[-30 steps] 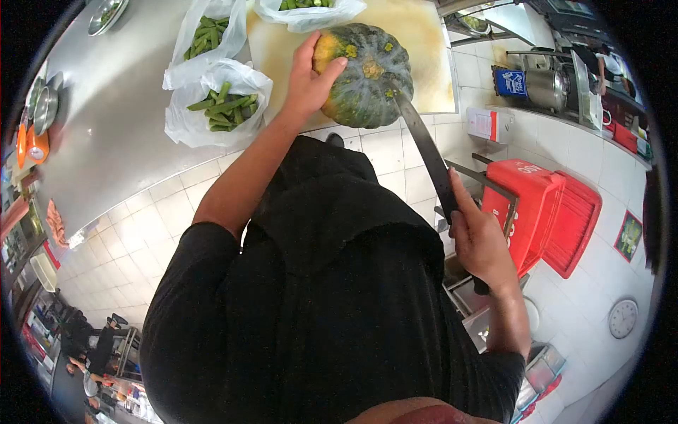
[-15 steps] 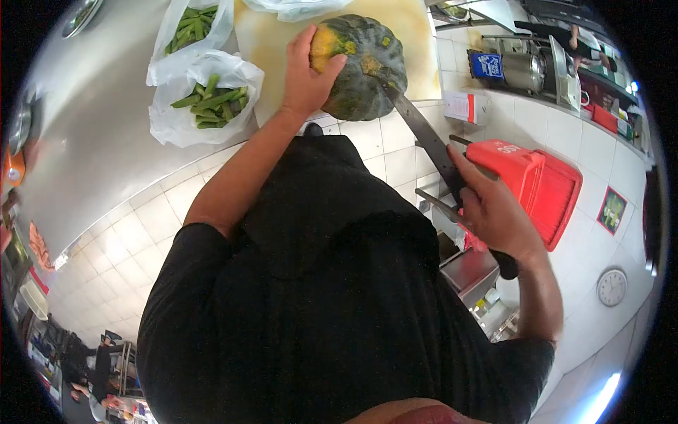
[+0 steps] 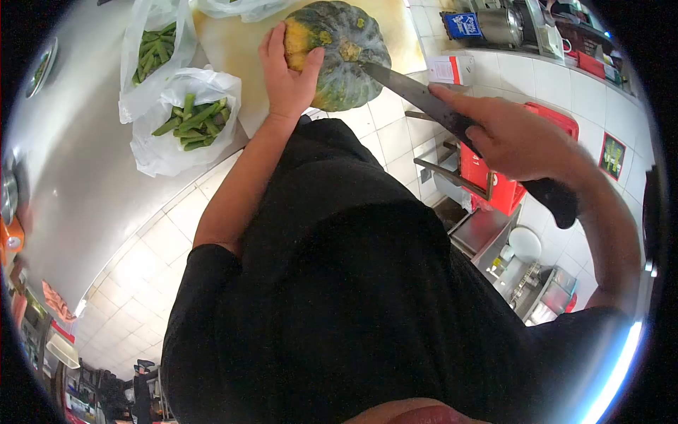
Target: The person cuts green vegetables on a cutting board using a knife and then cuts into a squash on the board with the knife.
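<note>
A large green pumpkin (image 3: 346,78) with a yellow-orange patch rests on the pale cutting board (image 3: 233,53) near the counter's edge. My left hand (image 3: 293,81) lies spread against its yellow side, fingers over the rind. In my right hand (image 3: 519,134) is a long knife (image 3: 417,92), its dark handle wrapped by my fingers. The blade's tip meets the pumpkin beside the stem scar; how deep it goes, if at all, I cannot tell.
Two white plastic bags of cut green vegetables (image 3: 191,124) stand left of the board on the steel counter (image 3: 78,134). To the right are a red bin (image 3: 494,180), a metal pot (image 3: 500,27) and a blue packet (image 3: 462,25). People are partly visible at lower left.
My right hand and the knife handle have swung outward and up to the right, so the blade lies flatter. The tip stays by the stem scar. The view has shifted slightly.
</note>
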A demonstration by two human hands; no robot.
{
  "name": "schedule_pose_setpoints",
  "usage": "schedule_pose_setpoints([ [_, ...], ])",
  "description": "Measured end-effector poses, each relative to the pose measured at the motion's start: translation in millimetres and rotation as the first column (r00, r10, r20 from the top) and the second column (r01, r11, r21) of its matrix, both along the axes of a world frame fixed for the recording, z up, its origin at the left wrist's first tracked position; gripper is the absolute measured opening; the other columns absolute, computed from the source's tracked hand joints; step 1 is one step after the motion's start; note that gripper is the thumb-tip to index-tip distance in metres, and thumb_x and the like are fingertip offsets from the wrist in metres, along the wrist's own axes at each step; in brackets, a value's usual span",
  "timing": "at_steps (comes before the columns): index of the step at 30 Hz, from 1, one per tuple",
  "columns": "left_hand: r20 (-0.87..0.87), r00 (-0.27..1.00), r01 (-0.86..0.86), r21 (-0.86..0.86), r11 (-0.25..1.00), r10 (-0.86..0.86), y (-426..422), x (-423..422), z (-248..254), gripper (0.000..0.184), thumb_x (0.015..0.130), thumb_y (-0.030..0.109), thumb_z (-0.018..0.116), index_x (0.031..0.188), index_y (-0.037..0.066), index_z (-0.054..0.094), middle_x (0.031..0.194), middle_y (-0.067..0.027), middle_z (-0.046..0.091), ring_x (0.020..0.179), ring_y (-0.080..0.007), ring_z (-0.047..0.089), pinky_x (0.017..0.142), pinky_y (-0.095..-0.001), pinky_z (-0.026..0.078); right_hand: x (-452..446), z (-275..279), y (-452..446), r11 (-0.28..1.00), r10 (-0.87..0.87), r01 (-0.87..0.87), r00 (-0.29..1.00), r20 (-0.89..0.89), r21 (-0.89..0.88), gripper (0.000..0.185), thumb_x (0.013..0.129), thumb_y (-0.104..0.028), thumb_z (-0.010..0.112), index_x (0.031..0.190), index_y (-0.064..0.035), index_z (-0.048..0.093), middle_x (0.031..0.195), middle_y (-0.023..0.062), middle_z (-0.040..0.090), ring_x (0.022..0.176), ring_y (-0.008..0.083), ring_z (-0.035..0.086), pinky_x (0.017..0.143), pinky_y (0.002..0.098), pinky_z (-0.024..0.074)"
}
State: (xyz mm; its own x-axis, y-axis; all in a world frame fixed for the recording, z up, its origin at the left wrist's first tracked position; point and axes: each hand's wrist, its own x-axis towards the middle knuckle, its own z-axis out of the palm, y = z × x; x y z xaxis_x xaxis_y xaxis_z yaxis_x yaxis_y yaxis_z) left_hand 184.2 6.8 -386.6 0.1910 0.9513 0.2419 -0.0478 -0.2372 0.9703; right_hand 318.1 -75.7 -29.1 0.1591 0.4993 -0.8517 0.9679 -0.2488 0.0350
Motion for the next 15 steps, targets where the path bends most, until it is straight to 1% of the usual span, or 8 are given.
schedule_pose_setpoints([
  [1,-0.018,1.000,0.000,0.004,1.000,0.000,0.1,-1.4,2.1,0.079,0.085,0.031,0.082,0.148,-0.002,0.045,0.144,-0.0248,0.043,0.133,-0.0398,0.045,0.112,-0.0465,0.041,-0.8,-4.1,-1.8,0.999,0.028,-0.028,1.000,-0.002,0.023,0.070,0.098,-0.003,0.047,0.163,-0.0203,0.032,0.107,0.0268,0.066,0.093,0.0375,0.068,0.088,0.0497,0.0512],
  [4,-0.046,0.999,-0.012,0.017,1.000,0.013,0.8,-0.7,-0.7,0.080,0.085,0.031,0.083,0.148,-0.001,0.045,0.145,-0.0252,0.043,0.134,-0.0404,0.044,0.112,-0.0470,0.040,-0.4,-13.6,-3.5,0.993,-0.094,0.093,0.995,-0.014,-0.072,0.072,0.098,-0.001,0.048,0.164,-0.0207,0.028,0.105,0.0278,0.067,0.094,0.0406,0.068,0.087,0.0509,0.0509],
  [7,-0.020,1.000,-0.019,-0.006,1.000,0.019,-1.1,1.9,-2.1,0.080,0.084,0.033,0.083,0.145,-0.001,0.046,0.146,-0.0255,0.042,0.134,-0.0408,0.043,0.112,-0.0476,0.041,-3.1,-26.2,-17.9,0.994,-0.106,0.106,0.994,-0.014,-0.011,0.073,0.098,-0.001,0.048,0.165,-0.0204,0.027,0.102,0.0288,0.067,0.093,0.0420,0.068,0.085,0.0517,0.0510],
  [8,-0.009,1.000,-0.019,-0.019,1.000,0.019,-2.2,0.4,-1.0,0.079,0.084,0.033,0.083,0.144,-0.002,0.047,0.146,-0.0256,0.041,0.134,-0.0409,0.043,0.112,-0.0477,0.041,-3.5,-27.5,-20.9,0.992,-0.122,0.122,0.992,-0.002,-0.035,0.073,0.098,-0.001,0.049,0.165,-0.0204,0.026,0.101,0.0291,0.067,0.093,0.0421,0.068,0.085,0.0518,0.0511],
  [10,-0.061,0.998,0.015,-0.018,1.000,-0.016,0.3,-5.1,7.5,0.078,0.083,0.035,0.083,0.142,-0.002,0.049,0.142,-0.0252,0.046,0.133,-0.0413,0.044,0.111,-0.0481,0.041,-0.6,-30.3,-24.6,0.985,-0.153,0.153,0.988,0.014,-0.073,0.074,0.099,-0.002,0.050,0.165,-0.0205,0.024,0.100,0.0296,0.067,0.093,0.0425,0.069,0.085,0.0521,0.0513],
  [11,-0.089,0.995,0.032,-0.012,0.999,-0.033,6.4,-7.4,14.5,0.077,0.082,0.036,0.083,0.140,-0.002,0.050,0.141,-0.0250,0.048,0.133,-0.0415,0.045,0.111,-0.0482,0.041,4.2,-31.2,-26.4,0.991,-0.128,0.128,0.992,0.003,-0.049,0.075,0.099,-0.002,0.050,0.166,-0.0206,0.022,0.100,0.0294,0.067,0.093,0.0424,0.069,0.084,0.0520,0.0514],
  [14,-0.246,0.968,0.089,0.128,0.988,-0.055,35.6,-6.5,22.2,0.070,0.083,0.038,0.083,0.135,0.000,0.055,0.132,-0.0219,0.057,0.127,-0.0398,0.052,0.107,-0.0463,0.045,14.6,-32.8,-31.6,0.997,-0.072,0.072,0.997,-0.018,-0.005,0.078,0.099,-0.002,0.051,0.166,-0.0214,0.018,0.100,0.0287,0.067,0.093,0.0419,0.069,0.084,0.0515,0.0516],
  [15,-0.249,0.965,0.118,0.137,0.983,-0.081,43.3,-2.9,24.3,0.068,0.083,0.039,0.083,0.134,0.002,0.057,0.130,-0.0208,0.059,0.125,-0.0390,0.055,0.106,-0.0456,0.046,12.8,-31.5,-30.0,0.998,-0.066,0.066,0.998,-0.019,-0.009,0.079,0.099,-0.002,0.051,0.167,-0.0219,0.017,0.100,0.0283,0.067,0.093,0.0415,0.069,0.084,0.0512,0.0517],
])
